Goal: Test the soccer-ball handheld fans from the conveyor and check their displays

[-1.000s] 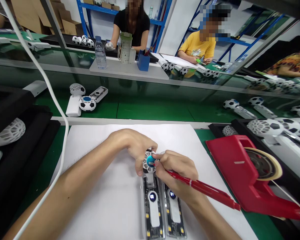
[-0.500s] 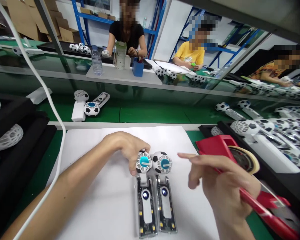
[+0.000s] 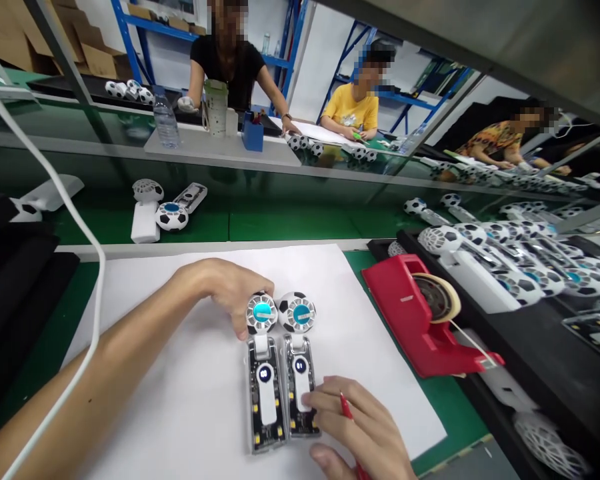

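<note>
Two handheld fans with football-patterned heads and clear handles lie side by side on a white sheet (image 3: 180, 393). My left hand (image 3: 230, 293) is closed round the head of the left fan (image 3: 267, 393), its thumb by the rim. That fan's round display reads 100, while the right fan (image 3: 300, 377) shows 01. My right hand (image 3: 363, 427) keeps a red pen (image 3: 347, 405) between its fingers, tip pointing up and away. Its fingertips touch the lower handle of the right fan, or hover just over it; I cannot tell which.
A red tape dispenser (image 3: 410, 320) stands right of the sheet, beside a black tray (image 3: 525, 347) with several fans. More fans (image 3: 173, 217) lie on the green ledge behind. A white cable (image 3: 101, 280) hangs across the left. Several co-workers sit beyond the glass.
My right hand has swung from the right, beside the tape dispenser, down and left to the right fan's handle. My left hand stays on the left fan's head. The camera has shifted slightly.
</note>
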Demonstrator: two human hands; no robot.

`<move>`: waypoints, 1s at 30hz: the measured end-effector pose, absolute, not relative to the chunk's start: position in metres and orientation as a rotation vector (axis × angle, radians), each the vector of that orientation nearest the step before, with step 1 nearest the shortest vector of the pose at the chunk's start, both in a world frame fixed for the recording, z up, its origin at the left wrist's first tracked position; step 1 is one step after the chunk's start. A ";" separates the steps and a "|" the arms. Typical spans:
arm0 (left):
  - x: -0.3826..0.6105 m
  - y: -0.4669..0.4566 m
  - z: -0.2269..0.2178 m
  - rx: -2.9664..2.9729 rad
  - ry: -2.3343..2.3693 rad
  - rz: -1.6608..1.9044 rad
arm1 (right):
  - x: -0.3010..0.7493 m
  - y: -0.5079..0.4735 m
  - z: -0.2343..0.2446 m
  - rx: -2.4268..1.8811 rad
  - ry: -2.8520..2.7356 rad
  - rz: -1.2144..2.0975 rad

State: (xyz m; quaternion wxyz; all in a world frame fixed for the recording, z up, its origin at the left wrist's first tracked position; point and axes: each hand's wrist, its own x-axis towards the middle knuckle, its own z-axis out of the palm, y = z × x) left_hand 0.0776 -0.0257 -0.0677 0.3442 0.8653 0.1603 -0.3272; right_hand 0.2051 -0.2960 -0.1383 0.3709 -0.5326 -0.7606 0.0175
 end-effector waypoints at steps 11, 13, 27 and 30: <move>0.088 -0.116 -0.052 2.525 0.771 -0.889 | 0.201 -0.302 -0.164 -1.305 -1.835 0.111; 0.086 -0.118 -0.054 2.499 0.797 -0.922 | 0.200 -0.301 -0.164 -1.299 -1.816 0.098; 0.077 -0.119 -0.061 2.425 0.871 -0.823 | 0.201 -0.297 -0.174 -1.328 -1.723 0.026; 0.077 -0.121 -0.061 2.418 0.891 -0.839 | 0.202 -0.296 -0.170 -1.320 -1.723 0.040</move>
